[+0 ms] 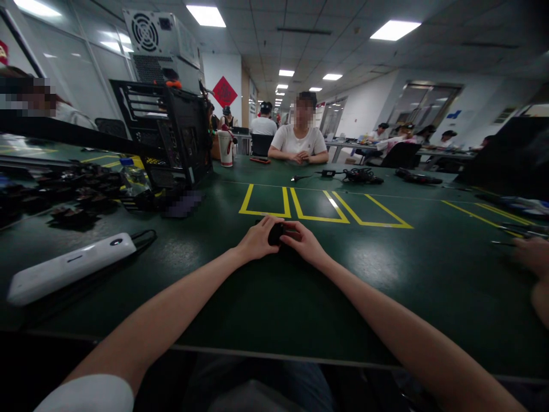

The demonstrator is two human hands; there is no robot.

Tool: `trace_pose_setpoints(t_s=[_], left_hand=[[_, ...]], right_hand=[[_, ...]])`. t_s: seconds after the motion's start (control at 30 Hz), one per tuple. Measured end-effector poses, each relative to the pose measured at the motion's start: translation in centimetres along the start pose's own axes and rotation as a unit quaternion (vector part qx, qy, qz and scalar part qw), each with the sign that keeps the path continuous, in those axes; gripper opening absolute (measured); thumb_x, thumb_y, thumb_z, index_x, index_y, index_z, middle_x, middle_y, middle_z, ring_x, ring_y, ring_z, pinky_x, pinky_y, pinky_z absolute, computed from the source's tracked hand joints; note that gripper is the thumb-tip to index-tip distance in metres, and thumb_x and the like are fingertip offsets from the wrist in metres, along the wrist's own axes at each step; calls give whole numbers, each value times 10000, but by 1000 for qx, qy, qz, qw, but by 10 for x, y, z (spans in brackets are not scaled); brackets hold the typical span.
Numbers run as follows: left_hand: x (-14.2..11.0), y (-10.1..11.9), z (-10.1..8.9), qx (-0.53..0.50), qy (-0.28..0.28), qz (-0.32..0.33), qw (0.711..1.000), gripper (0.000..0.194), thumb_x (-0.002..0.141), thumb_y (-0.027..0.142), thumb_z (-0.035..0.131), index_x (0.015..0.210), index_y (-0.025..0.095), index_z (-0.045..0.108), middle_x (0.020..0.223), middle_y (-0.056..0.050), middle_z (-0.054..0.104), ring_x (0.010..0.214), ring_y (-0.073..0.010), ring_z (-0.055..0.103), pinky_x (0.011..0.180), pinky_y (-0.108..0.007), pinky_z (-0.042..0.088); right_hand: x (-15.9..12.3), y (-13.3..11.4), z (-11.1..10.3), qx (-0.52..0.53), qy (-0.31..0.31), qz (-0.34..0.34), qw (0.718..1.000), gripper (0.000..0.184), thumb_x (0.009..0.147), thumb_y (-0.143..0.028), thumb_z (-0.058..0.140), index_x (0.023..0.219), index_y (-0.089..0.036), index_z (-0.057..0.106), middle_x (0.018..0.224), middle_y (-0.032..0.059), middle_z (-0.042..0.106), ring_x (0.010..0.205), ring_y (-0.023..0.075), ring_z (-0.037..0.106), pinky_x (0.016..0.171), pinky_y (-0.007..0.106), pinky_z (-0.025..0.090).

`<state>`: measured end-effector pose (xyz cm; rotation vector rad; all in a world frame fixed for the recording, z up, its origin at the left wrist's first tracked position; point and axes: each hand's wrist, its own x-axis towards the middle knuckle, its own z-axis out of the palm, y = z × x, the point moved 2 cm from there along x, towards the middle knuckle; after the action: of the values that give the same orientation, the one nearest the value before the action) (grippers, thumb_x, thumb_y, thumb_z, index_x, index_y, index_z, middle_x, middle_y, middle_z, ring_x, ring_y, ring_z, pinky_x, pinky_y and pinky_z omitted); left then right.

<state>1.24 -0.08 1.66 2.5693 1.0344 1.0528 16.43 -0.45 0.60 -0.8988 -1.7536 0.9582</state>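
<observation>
On your far left, a long white thing [72, 266] with a dark cord [143, 236] lies on the green desk [429, 257]. Behind it sits a messy heap of dark bits [81, 197], and a clear bottle [135, 178] with a blue cap stands just past the heap. Next comes a big black computer case [189, 137], with a gray metal box [160, 40] that has a fan up on top of it. A tall paper cup [225, 149] stands just right of the case.

In the middle, your left hand [259, 237] is partly closed and has hold of a small black thing [275, 233], with the thumb low and the fingers over the top. The small black thing is between your two hands, just on your side of the yellow tape boxes [319, 219]. Your right hand [302, 239] is partly closed too, its thumb and fingers pinching the right side. I cannot tell if the thing rests on the desk or is held up a bit.

It looks like you are in the step of working on it with both hands. The next move seems to call for a steady left hold and a gentle right pinch.

Across from you sits a person [298, 140] in a white shirt. Farther right, a bunch of black cords [362, 175] lies on the desk, and at the edge is someone else's hand [534, 256]
</observation>
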Motion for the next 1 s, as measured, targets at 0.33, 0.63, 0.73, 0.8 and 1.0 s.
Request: trace_pose_setpoints(t_s=[0.33,0.63,0.73,0.8,1.0], left_hand=[[0,1,0,-3,2,-5,1000,587,592,197,619,1115,226,352,1091,-39,433,975,-213,471,799,-367,414],[1,1,-1,-5,-2,-5,1000,597,576,188,628,1109,220,360,1082,-41,443,963,-213,475,802,-367,413],[1,1,0,-3,2,1,1000,589,579,188,623,1106,218,363,1079,-41,443,966,-210,472,806,-362,413],[1,0,0,-3,2,3,1000,585,586,193,617,1111,219,359,1083,-39,441,967,-206,472,804,-359,415],[1,-1,-1,-10,-3,-9,1000,589,580,195,622,1109,228,364,1088,-37,439,962,-210,476,793,-365,419]], right_hand=[[0,3,2,49,3,-4,999,238,670,-272,585,864,-207,464,947,13,532,895,143,551,831,341,447],[0,1,0,50,-28,-3,998,339,649,-228,609,954,-209,463,1035,35,517,975,162,523,882,358,415],[0,2,2,80,-27,-11,996,314,640,-221,617,906,-216,451,999,15,519,959,153,530,853,337,437],[0,2,2,73,-15,-6,997,272,658,-244,599,888,-211,457,981,15,523,946,151,536,845,338,440],[1,2,-1,13,5,-5,1000,314,669,-266,586,955,-203,475,1003,39,530,950,161,529,886,373,407]])
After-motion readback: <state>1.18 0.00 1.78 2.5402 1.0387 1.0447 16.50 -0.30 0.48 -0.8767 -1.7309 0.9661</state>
